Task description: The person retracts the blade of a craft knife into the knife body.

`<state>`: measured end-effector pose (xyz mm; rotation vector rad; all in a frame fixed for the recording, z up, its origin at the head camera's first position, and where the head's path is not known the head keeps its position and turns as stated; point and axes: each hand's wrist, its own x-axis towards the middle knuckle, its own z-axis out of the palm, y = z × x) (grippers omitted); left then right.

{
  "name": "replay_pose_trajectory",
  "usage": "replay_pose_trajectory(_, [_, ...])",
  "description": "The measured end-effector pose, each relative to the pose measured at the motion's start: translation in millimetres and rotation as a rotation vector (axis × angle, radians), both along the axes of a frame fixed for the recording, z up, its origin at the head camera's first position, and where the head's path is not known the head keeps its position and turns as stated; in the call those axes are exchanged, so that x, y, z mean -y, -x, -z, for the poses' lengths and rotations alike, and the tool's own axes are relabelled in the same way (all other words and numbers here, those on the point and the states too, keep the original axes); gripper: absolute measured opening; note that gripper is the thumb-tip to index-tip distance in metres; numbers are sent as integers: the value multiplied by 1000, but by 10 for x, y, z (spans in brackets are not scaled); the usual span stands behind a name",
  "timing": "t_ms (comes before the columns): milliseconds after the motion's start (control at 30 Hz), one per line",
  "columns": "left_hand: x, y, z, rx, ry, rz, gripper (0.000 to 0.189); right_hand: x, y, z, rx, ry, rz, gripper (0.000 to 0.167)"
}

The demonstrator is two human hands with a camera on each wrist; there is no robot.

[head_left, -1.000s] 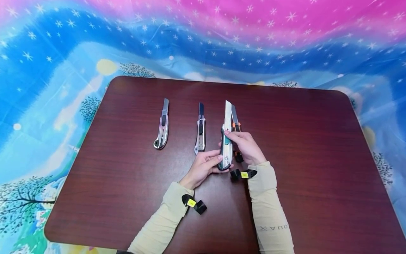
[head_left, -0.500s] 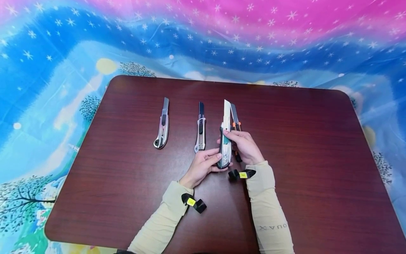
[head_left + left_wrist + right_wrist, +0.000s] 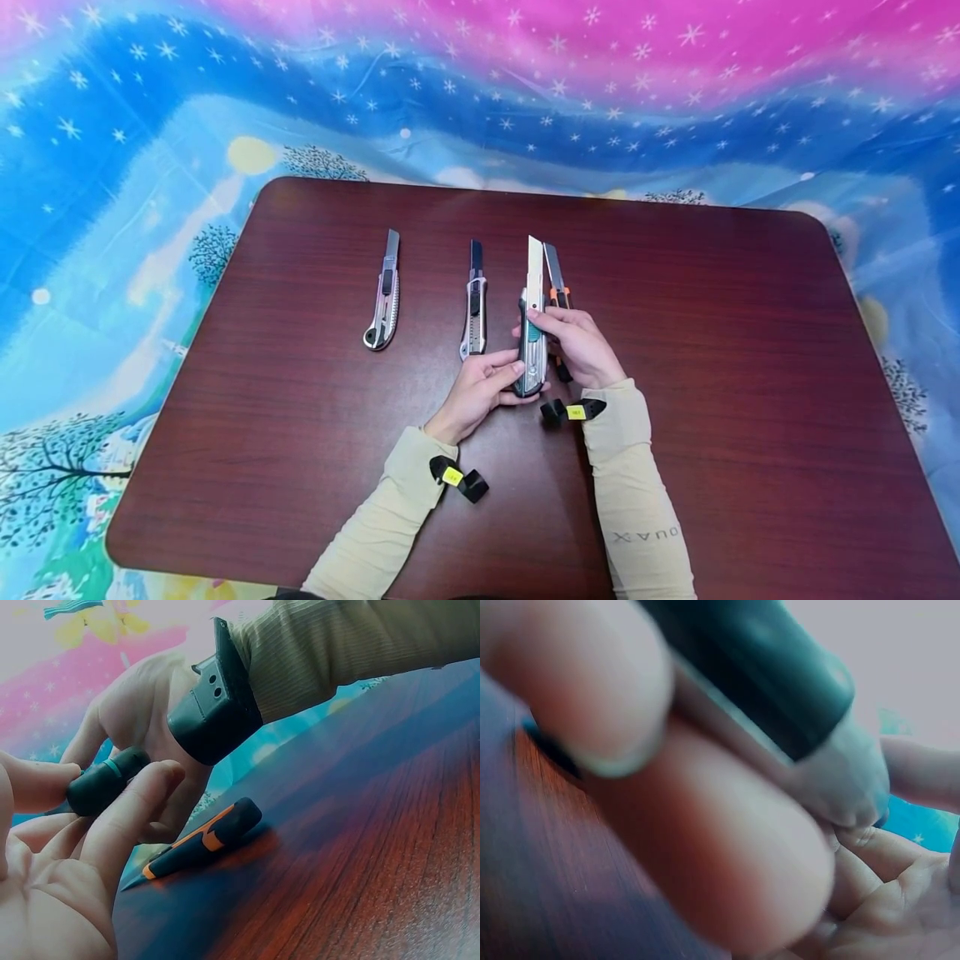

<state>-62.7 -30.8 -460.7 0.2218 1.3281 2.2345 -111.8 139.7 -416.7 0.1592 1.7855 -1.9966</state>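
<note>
Both hands hold a large silver-and-black utility knife [image 3: 532, 367] near the table's middle, its long blade extended and pointing away from me. My left hand [image 3: 477, 392] pinches the butt end between thumb and fingers. Around the upper handle is my right hand [image 3: 587, 343], its thumb at the teal slider [image 3: 534, 332]. In the left wrist view the knife's dark butt [image 3: 94, 791] shows between the left fingers. Just right of the held knife lies an orange-and-black utility knife [image 3: 557, 279], partly hidden by the right hand. Blurred fingers [image 3: 727, 847] fill much of the right wrist view.
On the dark red wooden table [image 3: 735, 375], a grey utility knife [image 3: 472, 317] with a dark blade lies just left of the hands. Farther left rests a silver one [image 3: 385, 292], blade out. A printed snowflake cloth [image 3: 480, 100] hangs behind the table.
Both hands and the held utility knife have shifted slightly left and a touch away from me. The grip and the other knives stay the same.
</note>
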Motion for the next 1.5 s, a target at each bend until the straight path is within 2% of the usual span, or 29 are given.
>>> replay_pose_trajectory(133, [-2,0,5,-3,-7,4,40,-8,-1,-3,-4,2,-10,33])
replay_pose_trajectory(433, [-7,-1,10,-3,-11,2,41,-8,-1,1,-6,6,-13,16])
replay_pose_trajectory(767, [-4,7,20,-7,-8,6,43,0,6,-1,-8,30,-13,14])
replay_pose_trajectory(967, [-2,5,28,-16,-9,6,44,-3,8,3,7,39,-8,20])
replay_pose_trajectory(1167, [-10,12,44,-18,-12,-12,42,4,3,5,12,71,-15,16])
replay_pose_trajectory(1267, [-11,10,42,-17,-14,-16,41,6,4,4,12,76,-17,21])
replay_pose_trajectory(1500, [-13,15,38,-15,-3,-21,41,0,8,5,-4,63,-34,47])
